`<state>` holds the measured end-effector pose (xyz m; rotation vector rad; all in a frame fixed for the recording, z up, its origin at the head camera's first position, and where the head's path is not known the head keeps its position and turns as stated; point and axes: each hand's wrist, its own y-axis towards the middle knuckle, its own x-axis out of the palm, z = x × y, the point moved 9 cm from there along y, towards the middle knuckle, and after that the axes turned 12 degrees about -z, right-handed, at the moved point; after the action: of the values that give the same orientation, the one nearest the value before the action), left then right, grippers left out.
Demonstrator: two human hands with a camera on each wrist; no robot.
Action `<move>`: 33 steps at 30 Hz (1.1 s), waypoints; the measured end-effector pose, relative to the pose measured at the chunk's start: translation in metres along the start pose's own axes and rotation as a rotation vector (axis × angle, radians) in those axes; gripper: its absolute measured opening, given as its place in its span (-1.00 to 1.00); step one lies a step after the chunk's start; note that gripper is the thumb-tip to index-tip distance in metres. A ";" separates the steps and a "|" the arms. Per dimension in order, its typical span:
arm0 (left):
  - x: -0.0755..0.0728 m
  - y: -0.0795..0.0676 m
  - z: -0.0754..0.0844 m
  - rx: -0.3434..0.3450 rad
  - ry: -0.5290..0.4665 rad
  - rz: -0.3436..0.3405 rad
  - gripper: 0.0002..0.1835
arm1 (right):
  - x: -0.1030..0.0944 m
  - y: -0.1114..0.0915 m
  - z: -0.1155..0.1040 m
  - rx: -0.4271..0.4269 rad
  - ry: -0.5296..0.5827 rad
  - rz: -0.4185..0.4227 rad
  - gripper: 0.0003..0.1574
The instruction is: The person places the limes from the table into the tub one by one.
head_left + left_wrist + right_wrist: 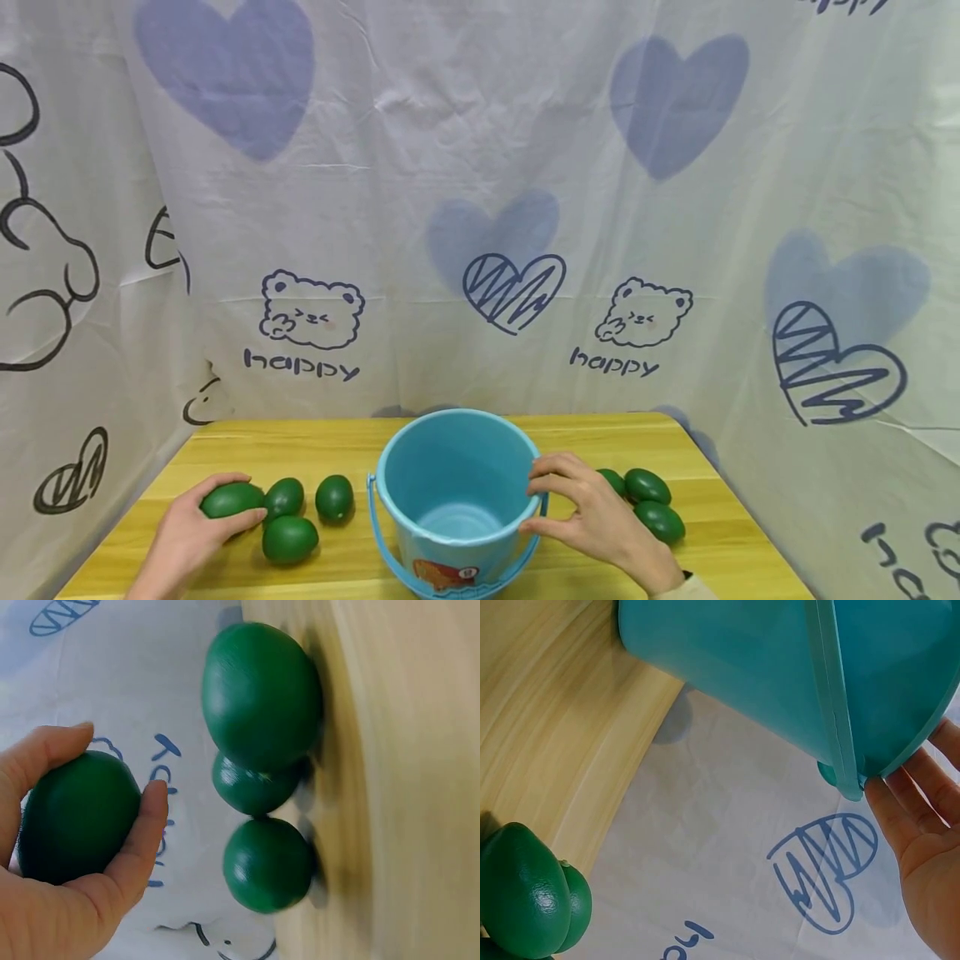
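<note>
Left hand [197, 523]: grip clamped on green fruit [232, 499], above table [337, 573], left of light-blue bucket [457, 454] | Right hand [592, 512]: grip curled over bucket's rim [459, 541] | Other green fruits [290, 540]: on table, flanking bucket

Left grip [191, 522] curled; right grip [596, 512] bent, thumb [549, 527] apart from fingers [555, 485] (wrists [647, 562] angled inward).

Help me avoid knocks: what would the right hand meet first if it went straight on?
The blue bucket, at its rim; the right hand seems to touch it there, though depth is unclear.
</note>
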<state>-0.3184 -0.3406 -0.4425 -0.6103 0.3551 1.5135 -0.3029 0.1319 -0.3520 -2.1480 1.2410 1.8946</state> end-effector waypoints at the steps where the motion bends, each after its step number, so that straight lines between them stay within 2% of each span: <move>1: 0.001 0.000 0.003 -0.001 -0.012 0.002 -0.12 | 0.000 0.000 0.000 0.001 0.001 -0.001 -0.63; 11: 0.016 -0.002 0.033 0.042 -0.016 0.020 -0.21 | 0.001 0.001 -0.002 -0.027 -0.013 0.000 -0.63; 19: 0.033 0.000 0.061 0.116 -0.133 0.004 -0.23 | 0.000 0.000 -0.002 -0.025 -0.004 0.003 -0.64; 25: 0.043 0.000 0.079 0.155 -0.215 -0.044 -0.31 | 0.000 -0.001 -0.002 -0.018 -0.009 0.004 -0.64; 28: 0.046 -0.001 0.087 0.165 -0.211 -0.051 -0.29 | 0.001 -0.001 -0.001 -0.013 -0.005 0.002 -0.63; 33: 0.052 -0.002 0.103 0.209 -0.182 -0.020 -0.28 | 0.001 -0.002 0.000 -0.004 0.004 0.004 -0.63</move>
<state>-0.3295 -0.2390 -0.3890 -0.3083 0.3600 1.4771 -0.3019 0.1325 -0.3534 -2.1533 1.2445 1.8968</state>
